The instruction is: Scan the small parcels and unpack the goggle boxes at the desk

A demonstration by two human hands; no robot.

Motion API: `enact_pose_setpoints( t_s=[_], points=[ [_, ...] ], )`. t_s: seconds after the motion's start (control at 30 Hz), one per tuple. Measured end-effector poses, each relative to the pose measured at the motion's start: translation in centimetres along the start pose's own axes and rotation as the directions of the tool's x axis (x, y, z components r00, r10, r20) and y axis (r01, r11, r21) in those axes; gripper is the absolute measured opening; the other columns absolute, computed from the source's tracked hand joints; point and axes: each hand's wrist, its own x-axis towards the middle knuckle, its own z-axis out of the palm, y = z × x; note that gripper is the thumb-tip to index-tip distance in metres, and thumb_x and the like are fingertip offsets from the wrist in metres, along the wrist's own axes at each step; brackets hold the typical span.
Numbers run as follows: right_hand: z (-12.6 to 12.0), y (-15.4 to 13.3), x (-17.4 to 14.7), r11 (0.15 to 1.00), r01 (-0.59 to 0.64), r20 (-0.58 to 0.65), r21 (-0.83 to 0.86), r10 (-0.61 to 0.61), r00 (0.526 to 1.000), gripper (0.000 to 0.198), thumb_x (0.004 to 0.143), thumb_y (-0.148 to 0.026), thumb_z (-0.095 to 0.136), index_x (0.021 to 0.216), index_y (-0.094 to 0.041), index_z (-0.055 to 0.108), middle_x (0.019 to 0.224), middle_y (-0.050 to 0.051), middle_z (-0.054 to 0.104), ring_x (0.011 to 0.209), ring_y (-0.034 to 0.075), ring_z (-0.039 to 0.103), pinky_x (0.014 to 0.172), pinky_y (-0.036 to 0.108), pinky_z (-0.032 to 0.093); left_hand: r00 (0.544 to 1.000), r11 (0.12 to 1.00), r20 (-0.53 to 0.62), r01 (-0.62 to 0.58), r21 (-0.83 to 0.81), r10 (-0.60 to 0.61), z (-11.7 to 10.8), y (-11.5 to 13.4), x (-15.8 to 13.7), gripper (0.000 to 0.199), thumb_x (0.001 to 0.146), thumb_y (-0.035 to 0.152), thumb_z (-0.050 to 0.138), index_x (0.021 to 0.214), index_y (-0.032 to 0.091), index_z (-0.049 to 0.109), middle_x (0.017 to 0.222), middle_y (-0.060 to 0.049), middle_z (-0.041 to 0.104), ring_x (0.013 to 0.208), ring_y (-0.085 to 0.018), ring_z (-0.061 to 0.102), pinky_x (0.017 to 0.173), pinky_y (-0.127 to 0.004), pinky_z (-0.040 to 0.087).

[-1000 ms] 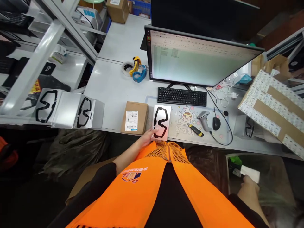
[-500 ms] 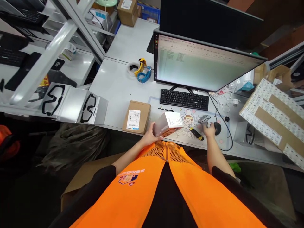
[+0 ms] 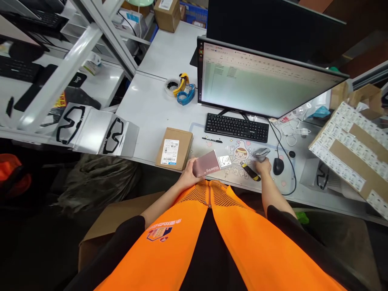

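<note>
My left hand (image 3: 189,174) grips a small product box (image 3: 209,165) by its left end, at the front edge of the desk. One face is brownish with pale lettering, and a white label lies on its right side. Just left of it rests a brown cardboard box (image 3: 174,148) with a shipping label. My right hand (image 3: 263,166) is closed round the handle of a grey barcode scanner (image 3: 261,153), over the desk mat. Between the hands a yellow and black box cutter (image 3: 250,171) lies on the mat, with a black mouse (image 3: 278,166) right of the scanner.
A monitor (image 3: 266,81) stands behind a black keyboard (image 3: 236,127). Near the keyboard is a pen (image 3: 212,140). Tape dispensers (image 3: 185,93) sit to the left. Boxes with black goggle-like prints (image 3: 112,135) line the left edge; a large label-covered carton (image 3: 351,155) is at right.
My right hand has moved from beside the mouse onto the scanner and closed round its handle. The product box in my left hand has turned, so its brownish lettered face shows more.
</note>
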Motion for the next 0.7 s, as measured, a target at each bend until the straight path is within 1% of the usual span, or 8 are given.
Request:
enact_pose_setpoints(
  t_s=[0.1,0.17,0.23,0.27,0.37,0.47,0.6,0.7],
  points=[
    [-3.8,0.3,-1.7,0.99,0.094,0.21,0.104,-0.114,0.971,0.036,0.088,-0.035,0.075,0.115,-0.012,0.077,0.091,0.012,0.079,0.082,0.027,0.074,0.077,0.035,0.059,1.0,1.0,-0.006,-0.004,0.014,0.004,-0.1,-0.3,0.1,0.104,0.071,0.045,0.1,0.16,0.028,0.047,0.171,-0.017,0.047,0.158,-0.042,0.05,0.131,-0.055,0.042],
    [-7.0,0.5,-3.2,0.956,0.187,0.442,0.224,-0.271,0.855,0.029,0.088,-0.044,0.077,0.093,-0.015,0.078,0.064,0.003,0.067,0.06,0.02,0.062,0.063,0.032,0.054,1.0,1.0,-0.003,-0.012,0.029,0.012,-0.1,-0.4,0.2,0.102,0.072,0.044,0.099,0.159,0.028,0.049,0.171,-0.017,0.047,0.158,-0.042,0.05,0.131,-0.055,0.042],
    [-9.9,0.3,-4.8,0.905,0.263,0.613,0.334,-0.421,0.669,0.036,0.085,-0.052,0.083,0.083,-0.017,0.077,0.053,-0.001,0.058,0.052,0.017,0.054,0.058,0.03,0.05,1.0,0.999,0.005,-0.018,0.038,0.018,-0.1,-0.5,0.4,0.1,0.072,0.042,0.099,0.158,0.028,0.05,0.171,-0.016,0.047,0.158,-0.041,0.051,0.131,-0.055,0.041],
    [-10.9,0.0,-5.6,0.886,0.288,0.652,0.364,-0.463,0.6,0.039,0.083,-0.055,0.086,0.084,-0.017,0.078,0.051,-0.001,0.057,0.05,0.016,0.052,0.057,0.03,0.049,1.0,0.999,0.01,-0.02,0.041,0.019,0.0,-0.5,0.6,0.099,0.072,0.041,0.099,0.158,0.029,0.051,0.172,-0.016,0.047,0.158,-0.041,0.051,0.132,-0.055,0.041],
    [-12.4,-1.3,-7.4,0.863,0.334,0.669,0.379,-0.505,0.545,0.044,0.079,-0.058,0.091,0.084,-0.016,0.078,0.05,-0.001,0.058,0.048,0.015,0.05,0.054,0.028,0.047,0.999,0.998,0.023,-0.027,0.049,0.026,0.1,-0.2,1.0,0.1,0.071,0.042,0.1,0.158,0.03,0.053,0.172,-0.015,0.048,0.158,-0.042,0.051,0.132,-0.057,0.04],
    [-11.3,-2.1,-7.9,0.852,0.367,0.634,0.372,-0.522,0.57,0.044,0.081,-0.06,0.087,0.073,-0.019,0.071,0.05,0.0,0.058,0.049,0.014,0.051,0.056,0.028,0.047,0.998,0.997,0.032,-0.053,0.051,0.051,0.1,0.3,1.0,0.101,0.069,0.042,0.101,0.158,0.03,0.053,0.171,-0.015,0.049,0.156,-0.042,0.053,0.131,-0.057,0.042],
    [-8.1,-1.4,-6.3,0.903,0.36,0.446,0.235,-0.43,0.785,0.036,0.082,-0.054,0.082,0.084,-0.019,0.074,0.06,0.001,0.066,0.055,0.018,0.059,0.057,0.028,0.047,0.998,0.998,-0.015,-0.063,-0.004,0.063,-0.7,1.2,0.1,0.102,0.07,0.045,0.1,0.158,0.028,0.053,0.168,-0.017,0.053,0.158,-0.042,0.052,0.133,-0.057,0.04],
    [-5.3,-0.1,-4.0,0.927,0.369,0.291,0.063,-0.37,0.882,0.028,0.086,-0.045,0.077,0.096,-0.019,0.075,0.074,0.005,0.074,0.069,0.024,0.069,0.066,0.031,0.051,0.994,0.998,-0.102,0.018,-0.062,-0.024,-2.2,2.1,-1.4,0.108,0.067,0.051,0.102,0.16,0.025,0.053,0.164,-0.021,0.057,0.156,-0.045,0.053,0.131,-0.061,0.042]
  ],
)
